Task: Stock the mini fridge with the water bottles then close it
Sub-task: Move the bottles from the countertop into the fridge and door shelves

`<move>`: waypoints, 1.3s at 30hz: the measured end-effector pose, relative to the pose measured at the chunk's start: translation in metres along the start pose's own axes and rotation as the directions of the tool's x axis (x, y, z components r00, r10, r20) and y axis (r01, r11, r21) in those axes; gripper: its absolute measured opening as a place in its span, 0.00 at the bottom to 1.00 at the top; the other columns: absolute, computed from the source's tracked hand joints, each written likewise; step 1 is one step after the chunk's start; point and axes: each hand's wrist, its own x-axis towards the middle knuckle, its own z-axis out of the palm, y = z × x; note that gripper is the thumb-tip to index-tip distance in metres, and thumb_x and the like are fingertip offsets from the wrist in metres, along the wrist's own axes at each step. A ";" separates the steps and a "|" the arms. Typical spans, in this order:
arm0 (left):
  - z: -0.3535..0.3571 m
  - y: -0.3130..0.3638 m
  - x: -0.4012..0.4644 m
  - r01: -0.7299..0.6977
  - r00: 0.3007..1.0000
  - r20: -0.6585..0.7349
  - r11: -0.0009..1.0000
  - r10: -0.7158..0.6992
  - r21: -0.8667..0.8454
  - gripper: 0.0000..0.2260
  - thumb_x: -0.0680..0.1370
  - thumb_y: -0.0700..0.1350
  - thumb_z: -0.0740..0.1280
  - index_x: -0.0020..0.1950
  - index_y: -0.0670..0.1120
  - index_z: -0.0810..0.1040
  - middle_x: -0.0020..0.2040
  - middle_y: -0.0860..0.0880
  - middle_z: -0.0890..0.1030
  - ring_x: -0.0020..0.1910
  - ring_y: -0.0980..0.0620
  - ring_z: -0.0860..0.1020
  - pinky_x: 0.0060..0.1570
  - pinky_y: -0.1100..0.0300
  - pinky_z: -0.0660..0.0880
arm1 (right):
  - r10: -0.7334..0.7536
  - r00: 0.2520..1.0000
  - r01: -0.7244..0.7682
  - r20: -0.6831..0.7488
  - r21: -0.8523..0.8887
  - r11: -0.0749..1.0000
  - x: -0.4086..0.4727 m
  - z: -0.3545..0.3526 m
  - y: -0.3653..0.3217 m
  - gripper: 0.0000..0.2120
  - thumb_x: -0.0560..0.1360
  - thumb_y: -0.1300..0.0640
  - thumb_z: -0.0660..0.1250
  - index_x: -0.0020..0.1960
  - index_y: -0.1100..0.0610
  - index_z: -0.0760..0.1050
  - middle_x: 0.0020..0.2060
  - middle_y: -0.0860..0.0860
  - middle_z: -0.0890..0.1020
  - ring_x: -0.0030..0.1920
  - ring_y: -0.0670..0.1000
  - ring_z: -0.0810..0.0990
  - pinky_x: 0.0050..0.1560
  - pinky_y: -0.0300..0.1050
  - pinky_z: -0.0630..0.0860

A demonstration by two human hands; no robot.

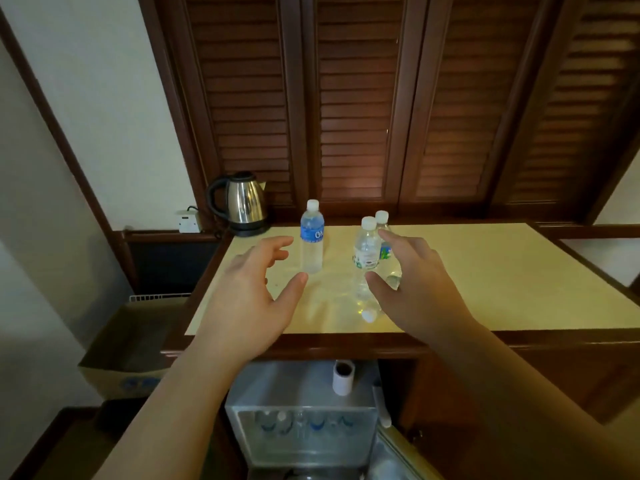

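Both hands, left (pixel 252 299) and right (pixel 412 289), and forearms are bare: no sleeves, rings or watch.

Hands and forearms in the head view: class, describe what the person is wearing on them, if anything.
Nothing is worn. The left hand and right hand are bare, with no gloves, rings, watch or bracelet visible. Both forearms are bare as far as the frame's bottom edge; no sleeve shows.

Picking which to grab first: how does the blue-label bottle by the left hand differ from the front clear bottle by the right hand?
The blue-label bottle stands alone on the counter; the front clear bottle has another bottle close behind it. The blue-label bottle wears a blue band high up; the front clear bottle's label is mostly white, at mid-height. The left hand and right hand are open, gripping neither. Both bottles are upright, clear and white-capped.
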 end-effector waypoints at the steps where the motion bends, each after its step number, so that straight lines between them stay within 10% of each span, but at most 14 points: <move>1: 0.004 -0.002 0.011 -0.005 1.000 0.007 1.000 0.005 0.000 0.25 0.78 0.59 0.70 0.74 0.64 0.67 0.64 0.62 0.77 0.65 0.61 0.74 0.62 0.52 0.79 | 0.007 1.000 -0.007 0.001 -0.012 1.000 0.011 0.001 0.003 0.32 0.79 0.46 0.69 0.80 0.44 0.62 0.71 0.49 0.71 0.70 0.53 0.69 0.67 0.52 0.72; 20: 0.115 -0.095 0.279 -0.055 0.938 0.347 0.978 -0.020 0.203 0.30 0.80 0.59 0.67 0.80 0.64 0.59 0.72 0.46 0.70 0.70 0.43 0.72 0.65 0.46 0.76 | 0.389 0.918 -0.360 0.078 -0.249 0.899 0.182 0.077 0.021 0.20 0.78 0.45 0.70 0.69 0.46 0.75 0.60 0.51 0.75 0.54 0.56 0.82 0.54 0.48 0.80; 26: 0.155 -0.122 0.292 -0.022 0.971 0.239 0.987 -0.017 0.160 0.16 0.80 0.55 0.69 0.66 0.51 0.78 0.56 0.48 0.83 0.56 0.46 0.81 0.46 0.57 0.73 | 0.415 0.910 -0.403 0.017 -0.210 0.891 0.184 0.082 0.030 0.18 0.74 0.48 0.76 0.61 0.49 0.80 0.50 0.49 0.75 0.48 0.51 0.76 0.48 0.42 0.72; 39: 0.084 -0.109 0.233 -0.213 0.976 0.046 0.977 0.213 0.000 0.16 0.79 0.51 0.72 0.61 0.42 0.83 0.51 0.44 0.81 0.45 0.52 0.75 0.39 0.67 0.66 | 0.287 0.949 -0.282 -0.132 0.059 0.958 0.131 0.070 -0.011 0.15 0.73 0.45 0.77 0.58 0.44 0.82 0.46 0.41 0.78 0.44 0.41 0.78 0.42 0.32 0.75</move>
